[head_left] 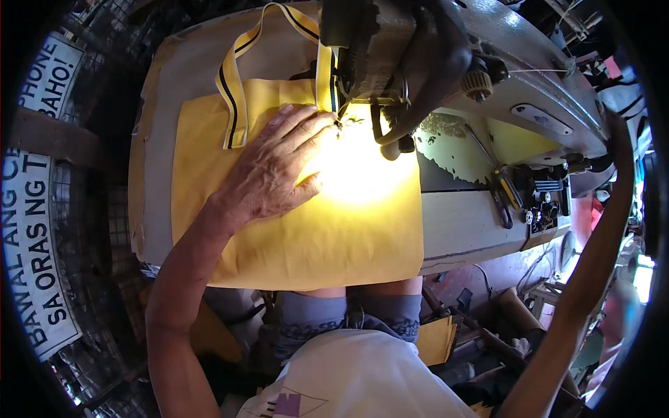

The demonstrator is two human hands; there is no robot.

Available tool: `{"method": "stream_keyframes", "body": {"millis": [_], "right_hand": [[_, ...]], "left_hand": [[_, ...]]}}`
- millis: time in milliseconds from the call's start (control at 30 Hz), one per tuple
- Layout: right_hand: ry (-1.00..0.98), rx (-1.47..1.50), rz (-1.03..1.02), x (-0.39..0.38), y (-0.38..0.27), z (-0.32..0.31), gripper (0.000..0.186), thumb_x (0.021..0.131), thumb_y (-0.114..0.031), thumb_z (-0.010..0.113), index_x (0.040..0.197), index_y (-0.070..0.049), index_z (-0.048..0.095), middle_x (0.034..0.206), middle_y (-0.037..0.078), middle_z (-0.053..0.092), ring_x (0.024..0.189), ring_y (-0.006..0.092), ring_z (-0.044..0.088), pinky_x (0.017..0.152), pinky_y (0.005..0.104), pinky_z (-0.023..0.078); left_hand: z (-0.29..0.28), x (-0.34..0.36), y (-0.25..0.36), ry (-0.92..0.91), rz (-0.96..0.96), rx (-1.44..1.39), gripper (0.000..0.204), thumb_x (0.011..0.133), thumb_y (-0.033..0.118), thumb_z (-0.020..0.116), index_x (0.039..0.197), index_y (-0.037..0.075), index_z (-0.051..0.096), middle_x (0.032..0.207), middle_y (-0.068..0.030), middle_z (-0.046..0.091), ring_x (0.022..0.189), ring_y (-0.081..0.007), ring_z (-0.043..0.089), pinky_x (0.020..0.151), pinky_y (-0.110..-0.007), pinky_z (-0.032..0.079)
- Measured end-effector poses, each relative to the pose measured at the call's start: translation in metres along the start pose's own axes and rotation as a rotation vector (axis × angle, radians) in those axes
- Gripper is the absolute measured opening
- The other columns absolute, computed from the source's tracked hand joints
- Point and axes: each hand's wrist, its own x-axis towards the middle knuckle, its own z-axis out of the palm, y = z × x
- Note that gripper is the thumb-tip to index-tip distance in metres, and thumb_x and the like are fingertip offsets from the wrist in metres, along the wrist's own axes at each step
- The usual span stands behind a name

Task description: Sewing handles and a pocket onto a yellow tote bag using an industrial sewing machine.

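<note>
Under the sewing machine's head (380,49), a yellow fabric piece (293,244) lies on the table, brightly lit near the presser foot. A yellow strap (233,94) with a dark stripe loops above it, one end beside the needle area. My left hand (282,160) lies on the fabric just left of the foot, fingers stretched and apart. My right hand (614,129) reaches to the machine's far right end by the handwheel; its fingers are dark and too unclear to read.
A screwdriver (509,188), scissors (502,209) and a small tray of bobbins (547,219) sit at the right of the pale table (453,230). White signs (31,254) hang at the left by wire mesh. Cardboard and clutter (435,338) lie below, beside my legs.
</note>
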Motion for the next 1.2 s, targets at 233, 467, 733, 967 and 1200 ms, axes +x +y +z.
{"method": "stream_keyframes", "body": {"millis": [233, 467, 733, 967, 1200], "right_hand": [[0.594, 0.069, 0.259, -0.124, -0.019, 0.069, 0.051, 0.104, -0.032, 0.049, 0.146, -0.002, 0.050, 0.123, 0.016, 0.064, 0.110, 0.0259, 0.060, 0.095, 0.0411, 0.045], [0.490, 0.524, 0.270, -0.052, -0.016, 0.031, 0.043, 0.105, -0.023, 0.044, 0.140, -0.003, 0.058, 0.140, 0.013, 0.061, 0.130, 0.0235, 0.056, 0.113, 0.0359, 0.038], [0.525, 0.191, 0.470, -0.063, -0.091, 0.040, 0.044, 0.107, -0.032, 0.046, 0.144, -0.009, 0.053, 0.138, 0.020, 0.059, 0.128, 0.0310, 0.056, 0.106, 0.0402, 0.044], [0.048, 0.160, 0.084, -0.184, -0.340, 0.070, 0.040, 0.091, -0.005, 0.065, 0.131, -0.003, 0.060, 0.134, 0.019, 0.058, 0.126, 0.0380, 0.053, 0.105, 0.0460, 0.045], [0.021, 0.217, 0.162, -0.167, -0.360, 0.092, 0.038, 0.087, 0.001, 0.062, 0.125, 0.001, 0.061, 0.126, 0.019, 0.059, 0.117, 0.0380, 0.056, 0.101, 0.0471, 0.047]], "left_hand": [[0.001, 0.004, -0.003, 0.010, -0.026, -0.034, 0.054, 0.085, 0.022, 0.065, 0.133, -0.001, 0.055, 0.145, -0.0157, 0.051, 0.140, -0.0330, 0.042, 0.122, -0.049, 0.028], [0.001, 0.000, -0.001, -0.010, -0.049, -0.024, 0.055, 0.084, 0.020, 0.067, 0.133, -0.001, 0.054, 0.144, -0.0164, 0.051, 0.140, -0.0335, 0.042, 0.122, -0.050, 0.028], [0.013, -0.007, -0.010, 0.185, -0.229, 0.106, 0.042, 0.084, 0.011, 0.068, 0.123, -0.001, 0.061, 0.118, -0.0166, 0.057, 0.118, -0.0371, 0.052, 0.107, -0.049, 0.040], [0.006, -0.013, -0.048, 0.197, -0.177, 0.196, 0.009, 0.087, 0.008, 0.066, 0.095, 0.006, 0.066, 0.096, -0.0089, 0.061, 0.101, -0.0286, 0.056, 0.096, -0.042, 0.043], [0.011, -0.020, -0.050, 0.328, -0.238, 0.049, 0.009, 0.087, 0.008, 0.066, 0.095, 0.006, 0.062, 0.095, -0.0093, 0.059, 0.101, -0.0284, 0.056, 0.099, -0.044, 0.041]]}}
